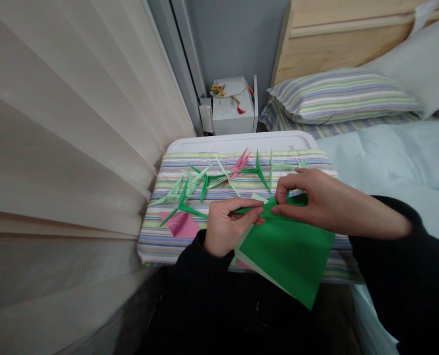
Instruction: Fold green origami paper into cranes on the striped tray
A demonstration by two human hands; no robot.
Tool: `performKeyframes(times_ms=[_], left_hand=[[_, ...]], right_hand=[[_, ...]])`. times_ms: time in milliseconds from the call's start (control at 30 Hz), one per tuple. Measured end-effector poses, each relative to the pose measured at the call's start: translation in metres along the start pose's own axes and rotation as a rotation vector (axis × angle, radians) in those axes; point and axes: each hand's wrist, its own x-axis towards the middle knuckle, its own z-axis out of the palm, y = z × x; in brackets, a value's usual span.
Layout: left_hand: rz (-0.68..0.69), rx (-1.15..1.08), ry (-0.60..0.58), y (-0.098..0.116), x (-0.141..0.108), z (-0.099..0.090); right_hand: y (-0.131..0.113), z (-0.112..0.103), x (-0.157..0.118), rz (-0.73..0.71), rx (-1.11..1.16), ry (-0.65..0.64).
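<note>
In front of me my left hand [232, 222] pinches dark green paper between thumb and fingertips. Close beside it, my right hand [311, 199] pinches green paper too, its thumb and index finger near the left fingertips. Below both hands spreads a large, flat green paper sheet [289, 254], one corner hanging past the near table edge. A paler sheet peeks out along its left side. Whether the pinched part is this sheet's edge or a separate folded piece, I cannot tell. Past my hands lie folded green paper pieces [182, 202] and a pink folded piece [239, 165].
A striped cloth [152, 249] covers the small white table [241, 143]. On it, a pink paper [182, 225] lies left of my left hand. A pale curtain [93, 123] hangs at the left. The bed [396, 153] with a striped pillow [348, 96] borders the right; a white cabinet [228, 121] stands behind.
</note>
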Motion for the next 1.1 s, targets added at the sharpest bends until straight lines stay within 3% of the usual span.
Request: performKeyframes(times_ms=[500,833,967,1033,1100], left_hand=[[0.032,-0.030,-0.022,-0.005,0.000,0.000],[-0.178,0.005,-0.074,-0.007,0.002,-0.001],[-0.114,0.111,-0.146,-0.006,0.003,-0.002],[-0.088,0.114,-0.146,-0.006,0.003,-0.002],[-0.109,0.041,-0.097,-0.005,0.002,-0.001]], right_hand=[[-0.002,-0.001,-0.002,-0.033,-0.028,-0.009],[-0.006,-0.004,-0.003,-0.109,-0.234,-0.038],[-0.006,-0.004,-0.001,-0.139,-0.323,-0.058],[-0.008,-0.003,-0.001,-0.181,-0.358,-0.016],[-0.013,-0.002,-0.004,-0.239,-0.387,0.145]])
